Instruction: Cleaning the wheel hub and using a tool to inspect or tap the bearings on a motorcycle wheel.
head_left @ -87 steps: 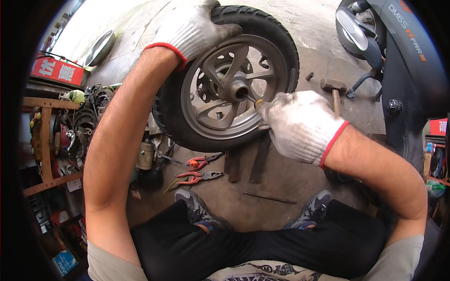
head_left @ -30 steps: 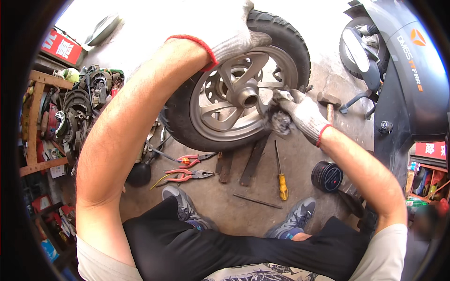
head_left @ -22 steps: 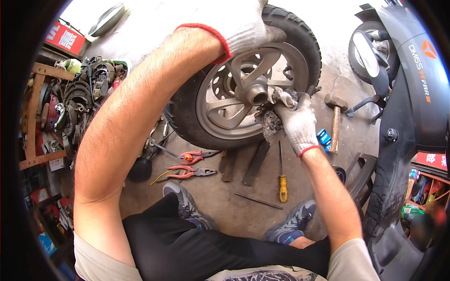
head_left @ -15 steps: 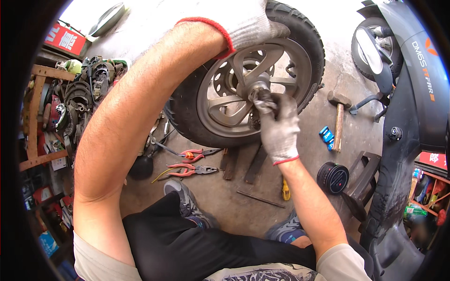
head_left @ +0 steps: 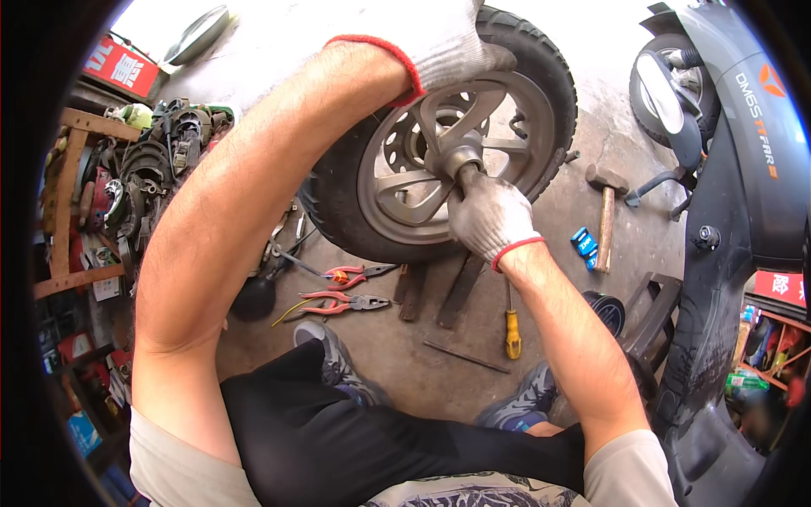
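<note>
A wheel (head_left: 545,80) with a black knobby tyre and grey spoked rim stands tilted before me, its hub (head_left: 459,150) facing me. My left hand (head_left: 460,42), in a white knit glove with a red cuff, grips the top of the tyre; most of its fingers are hidden or washed out by glare. My right hand (head_left: 494,218), in a soiled matching glove, is closed at the hub's centre. One darkened fingertip reaches the round opening there. Whatever its curled fingers hold, if anything, is hidden.
On the floor lie red-handled pliers (head_left: 359,302), a yellow-handled screwdriver (head_left: 513,338), a thin metal rod (head_left: 466,357), a hammer (head_left: 606,211) and small blue boxes (head_left: 585,245). A black scooter (head_left: 718,338) stands at right. Used parts (head_left: 148,165) crowd the left shelf.
My right hand has moved slightly left, up against the hub opening. The dark crumpled thing seen in its fingers before is out of sight. My left hand stays on the tyre.
</note>
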The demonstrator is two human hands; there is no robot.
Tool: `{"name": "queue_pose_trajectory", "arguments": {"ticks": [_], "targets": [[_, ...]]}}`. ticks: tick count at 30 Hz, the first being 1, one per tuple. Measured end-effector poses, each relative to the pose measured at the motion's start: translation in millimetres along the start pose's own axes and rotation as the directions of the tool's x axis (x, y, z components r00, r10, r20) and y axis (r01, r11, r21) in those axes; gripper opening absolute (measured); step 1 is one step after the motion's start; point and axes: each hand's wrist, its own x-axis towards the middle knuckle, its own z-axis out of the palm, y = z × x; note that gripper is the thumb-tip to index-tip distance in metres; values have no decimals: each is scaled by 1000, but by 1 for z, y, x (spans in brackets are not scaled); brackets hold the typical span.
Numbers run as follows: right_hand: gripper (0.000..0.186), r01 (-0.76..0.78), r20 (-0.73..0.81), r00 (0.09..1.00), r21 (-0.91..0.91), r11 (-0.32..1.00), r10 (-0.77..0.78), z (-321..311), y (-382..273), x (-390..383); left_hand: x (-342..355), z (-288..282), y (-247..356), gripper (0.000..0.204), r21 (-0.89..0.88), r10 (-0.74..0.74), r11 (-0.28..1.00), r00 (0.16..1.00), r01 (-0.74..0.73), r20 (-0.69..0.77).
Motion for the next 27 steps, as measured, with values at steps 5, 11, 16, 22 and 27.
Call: {"name": "queue_pose_trajectory", "arguments": {"ticks": [5,11,16,22,27], "targets": [[28,50,-158,987,261,964,-9,25,14,1,-7,-6,4,62,53,-33,998,999,33,-7],[29,17,-169,984,370,929,49,18,5,-17,-13,-3,3,62,69,14,998,994,-7,-107],[36,414,-520,798,106,904,-304,27,28,-32,-5,-2,-6,62,21,-17,1000,999,18,-49],[42,245,-493,870,421,873,-6,10,49,-48,-6,-2,-18,66,-42,-82,996,997,81,-15],[44,420,-497,812,136,897,-305,22,36,-37,-4,-2,-13,72,-23,-102,995,995,101,-18]]}}
